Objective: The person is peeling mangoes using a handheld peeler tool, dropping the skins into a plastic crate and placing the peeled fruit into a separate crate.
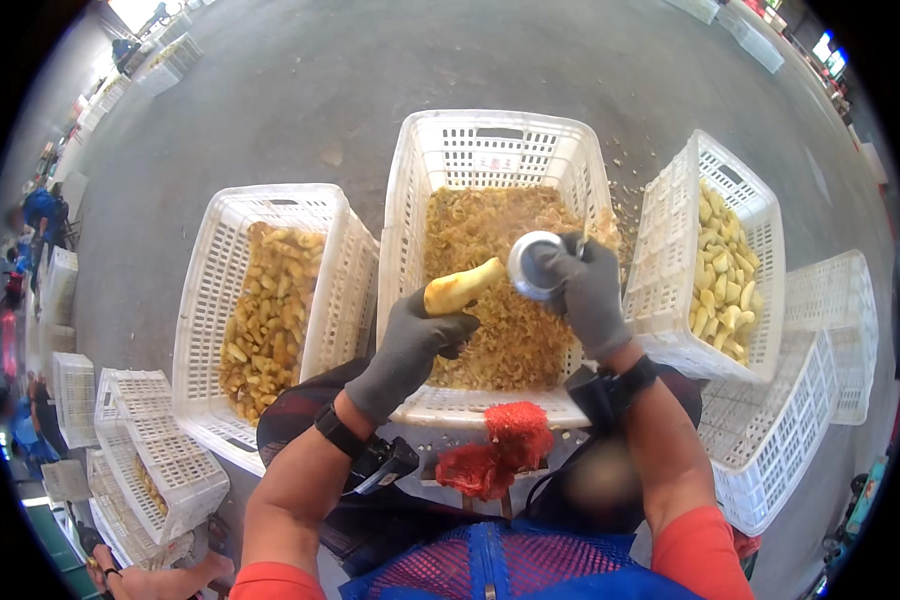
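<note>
Gloved in grey, my left hand point(407, 352) grips a smooth, pale yellow, tapered vegetable piece point(460, 288) whose narrow end points toward my right hand. My right hand point(592, 298), in a matching glove, is closed around a round, silver-rimmed metal tool point(537, 265). The tool is just right of the vegetable piece's tip, and a small gap seems to separate them. Both hands are above a white slatted crate point(490, 405) heaped with yellow-brown shavings point(510, 345). What the right fingers cover of the tool is hidden.
A white crate point(195, 300) of yellow-brown pieces stands left; another crate point(660, 260) on the right holds paler pieces. Red netting point(518, 428) hangs at the middle crate's near edge. Stacked crates point(770, 440) stand lower right. Another person's arm point(175, 578) shows at lower left.
</note>
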Motion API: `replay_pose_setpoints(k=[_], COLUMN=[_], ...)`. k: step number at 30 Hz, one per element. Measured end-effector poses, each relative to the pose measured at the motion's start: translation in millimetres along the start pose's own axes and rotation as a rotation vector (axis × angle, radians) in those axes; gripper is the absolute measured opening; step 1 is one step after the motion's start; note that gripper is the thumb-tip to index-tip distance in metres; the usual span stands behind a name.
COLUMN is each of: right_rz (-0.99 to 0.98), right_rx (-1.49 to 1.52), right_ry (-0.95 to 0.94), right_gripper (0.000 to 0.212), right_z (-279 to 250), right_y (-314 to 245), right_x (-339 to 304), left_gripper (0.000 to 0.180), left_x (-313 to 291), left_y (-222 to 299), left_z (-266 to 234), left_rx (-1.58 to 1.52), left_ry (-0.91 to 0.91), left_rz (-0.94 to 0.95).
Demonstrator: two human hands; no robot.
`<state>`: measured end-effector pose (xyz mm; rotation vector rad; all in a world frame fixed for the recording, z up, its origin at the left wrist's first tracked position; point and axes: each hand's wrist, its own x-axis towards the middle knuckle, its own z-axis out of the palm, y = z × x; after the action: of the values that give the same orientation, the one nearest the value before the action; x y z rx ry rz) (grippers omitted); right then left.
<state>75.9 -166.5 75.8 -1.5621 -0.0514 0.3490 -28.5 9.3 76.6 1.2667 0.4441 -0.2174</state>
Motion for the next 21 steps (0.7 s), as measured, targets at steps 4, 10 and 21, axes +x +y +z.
replay_pose_setpoints(k=[4, 10, 21], right_rz=[-0.154, -0.366, -0.279], right_rx=[-0.133, -0.493, -0.534], right_ry=[-0.112, -0.025, 0.051], right_gripper=[0.015, 0.016, 0.018], right_z=[22, 14, 3], right_y=[5, 7, 16], right_x=[-17, -6, 15], left_gripper=[0.026, 0.027, 0.026], left_x=[4, 13, 11], left_y=[-15, -40, -32], left_z=[6, 2, 5], left_rx=[-0.002, 0.232, 0.417], left_ry=[0.026, 0.088, 0.165], left_rz=[0.074, 0.155, 0.196])
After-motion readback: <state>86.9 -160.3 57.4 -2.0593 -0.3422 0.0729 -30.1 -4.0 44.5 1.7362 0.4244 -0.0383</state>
